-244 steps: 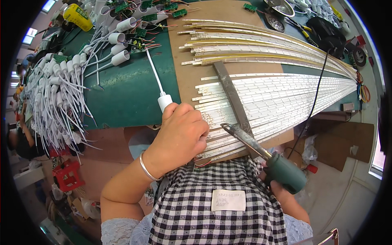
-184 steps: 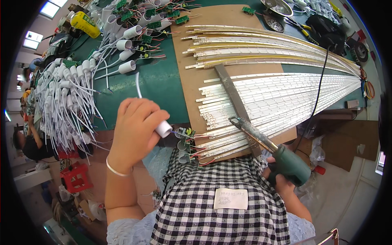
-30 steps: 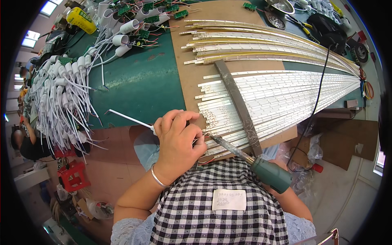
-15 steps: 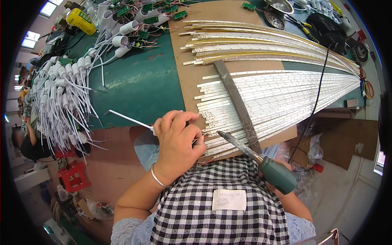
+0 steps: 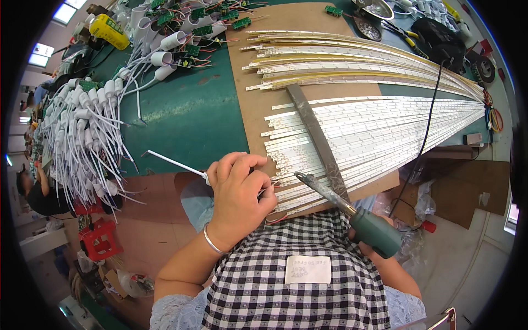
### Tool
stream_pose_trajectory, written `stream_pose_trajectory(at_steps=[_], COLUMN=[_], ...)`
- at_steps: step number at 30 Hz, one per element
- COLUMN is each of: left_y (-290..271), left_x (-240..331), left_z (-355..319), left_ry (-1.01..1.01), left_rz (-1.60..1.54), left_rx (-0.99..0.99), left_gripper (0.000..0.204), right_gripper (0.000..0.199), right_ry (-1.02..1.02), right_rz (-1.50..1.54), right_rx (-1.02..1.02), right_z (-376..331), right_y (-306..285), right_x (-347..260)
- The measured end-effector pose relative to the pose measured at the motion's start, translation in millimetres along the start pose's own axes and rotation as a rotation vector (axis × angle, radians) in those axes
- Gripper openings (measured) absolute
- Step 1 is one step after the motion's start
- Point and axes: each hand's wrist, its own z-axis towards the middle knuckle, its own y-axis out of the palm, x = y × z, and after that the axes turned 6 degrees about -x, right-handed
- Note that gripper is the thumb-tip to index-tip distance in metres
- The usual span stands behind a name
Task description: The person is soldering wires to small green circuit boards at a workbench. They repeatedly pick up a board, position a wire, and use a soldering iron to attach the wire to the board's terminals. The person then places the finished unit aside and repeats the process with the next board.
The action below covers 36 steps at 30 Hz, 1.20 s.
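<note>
My left hand [image 5: 241,190] is closed in a pinch on a white cable [image 5: 177,164], which sticks out to the left. Fine wires show by its fingertips, close to the near strip ends. My right hand [image 5: 367,246], mostly hidden, grips the green handle of a soldering iron [image 5: 376,234]. The iron's dark tip points up and left, over the ends of the white LED strips [image 5: 374,129]. Whether it touches them I cannot tell. A flat grey metal bar [image 5: 316,137] lies across the fanned-out strips, on a brown board [image 5: 247,118].
A second strip bundle [image 5: 341,58] lies farther back. Several white cables with plugs [image 5: 91,135] hang over the green table's [image 5: 181,115] left edge, below green circuit boards [image 5: 203,30]. The iron's black cord [image 5: 430,118] crosses the strips. A red stool [image 5: 100,239] stands at lower left.
The soldering iron has shifted slightly right and away from me, its tip a little farther from my left fingers. My left hand keeps its pinch and has barely moved.
</note>
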Motion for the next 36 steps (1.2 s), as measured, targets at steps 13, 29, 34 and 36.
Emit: stream_pose_trajectory(at_steps=[13,29,34,36], left_y=[0,-6,-7,-8], left_x=[-1,5,6,8], left_z=[-2,2,4,6], left_ry=[0.014,-0.057,-0.039,-0.037], left_rz=[0.004,-0.058,-0.007,0.021], left_rx=[0.026,-0.106,-0.103,-0.106], left_gripper=[0.016,0.011,0.01,0.01], right_gripper=[0.029,0.034,0.034,0.033], right_ry=[0.06,0.02,0.422,0.576], right_rz=[0.138,0.073,-0.094,-0.108], right_rx=[-0.072,-0.213,-0.553,-0.574], right_z=[-4,-15,-7,-3], right_y=[-1,-7,-19,-15], right_x=[1,16,-2,-8])
